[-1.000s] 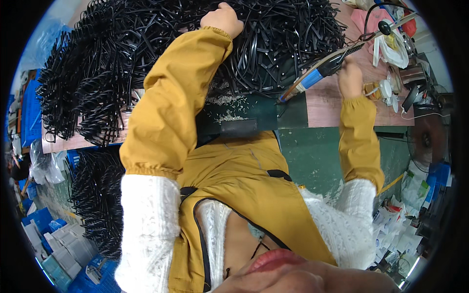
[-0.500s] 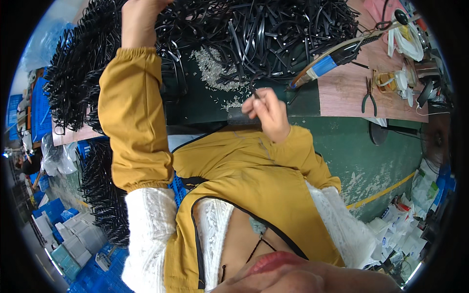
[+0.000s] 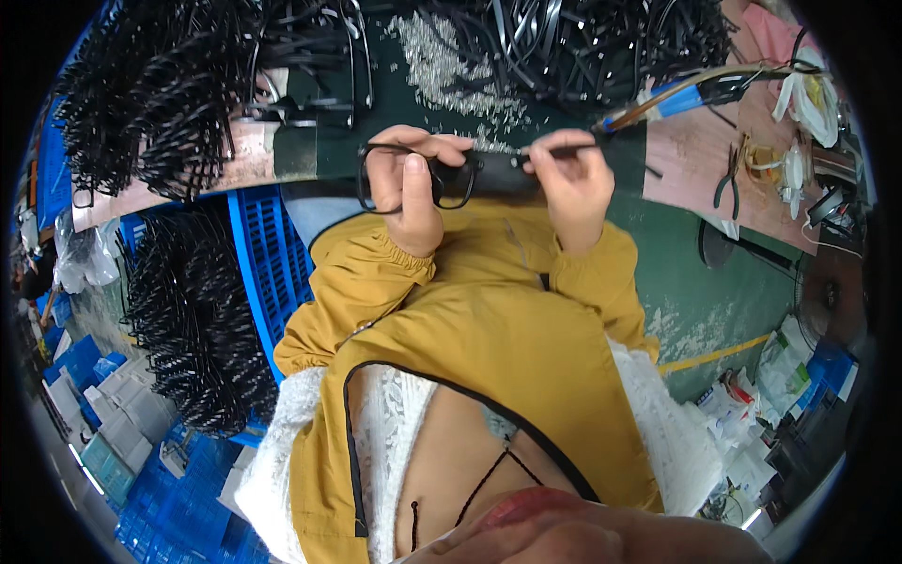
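left hand (image 3: 411, 183): fingers curled closed around a black glasses front (image 3: 474, 181), eleven o'clock
right hand (image 3: 573, 183): pinching a thin black strip (image 3: 569, 148), two o'clock
silver bits (image 3: 446, 70): scattered on the desk (image 3: 691, 155), twelve o'clock

Green floor (image 3: 691, 258), pinkish wood-grain table (image 3: 691, 146)
A yellow line (image 3: 719, 353) crosses the floor (scuffed pale beside it) at right.

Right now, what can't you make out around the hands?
All in the head view:
- Middle of the black glasses frame: hidden by the left hand.
- Slim dark piece: partly covered by the right hand's fingers, and blurred.
- Black strips: pile cut off by the top edge.
- Silvery bits: too small to tell their shape.
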